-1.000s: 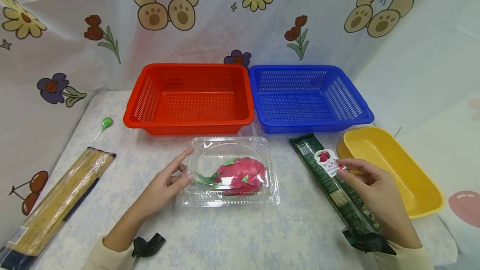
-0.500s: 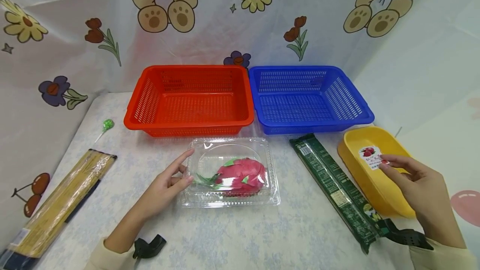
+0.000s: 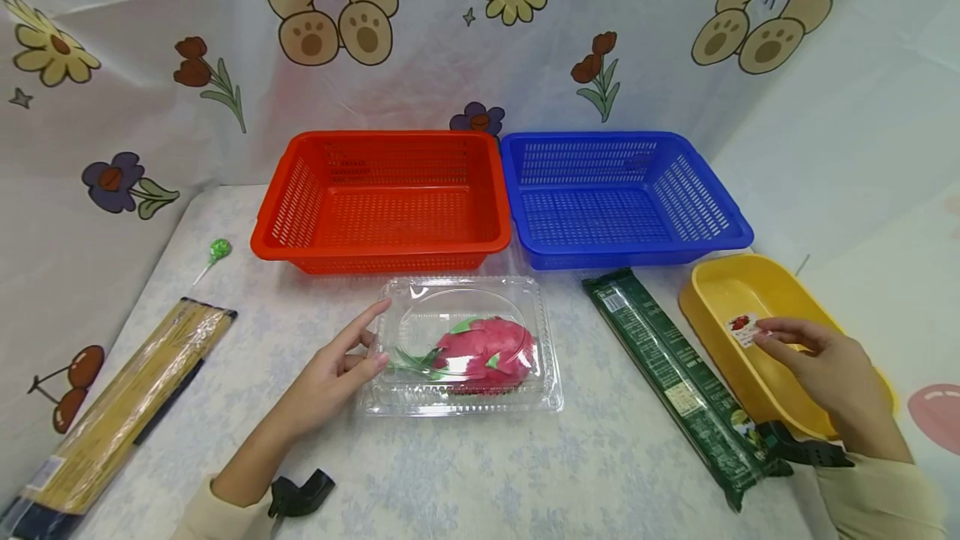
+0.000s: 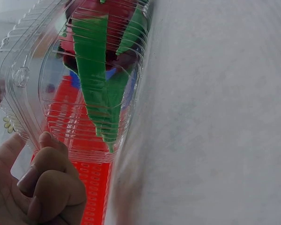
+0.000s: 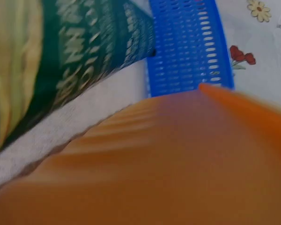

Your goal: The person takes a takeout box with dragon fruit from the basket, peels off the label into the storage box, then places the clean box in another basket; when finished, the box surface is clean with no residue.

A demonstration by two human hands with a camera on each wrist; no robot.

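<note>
In the head view, a clear plastic clamshell box (image 3: 420, 302) stands mid-table with a pink dragon fruit (image 3: 487, 352) with green tips inside. My left hand (image 3: 333, 373) grips the box's left side, thumb near the front and index finger toward the back. The left wrist view shows curled fingers (image 4: 56, 187) beside the clear wall. On the right, my right hand (image 3: 832, 369) pinches a small white sticker (image 3: 742, 329) printed with red fruit between thumb and index finger. It hangs over the yellow tub (image 3: 720, 273). The right wrist view shows neither hand nor sticker.
A red basket (image 3: 382, 255) and a blue basket (image 3: 630, 259) stand side by side at the back. A long green packet (image 3: 675, 382) lies between box and tub. At left lie a pack of yellow noodles (image 3: 127, 407) and a green lollipop (image 3: 220, 249).
My right hand has carried the sticker rightward from above the green packet to over the yellow tub, then lowered slightly. The left hand stays at the box.
</note>
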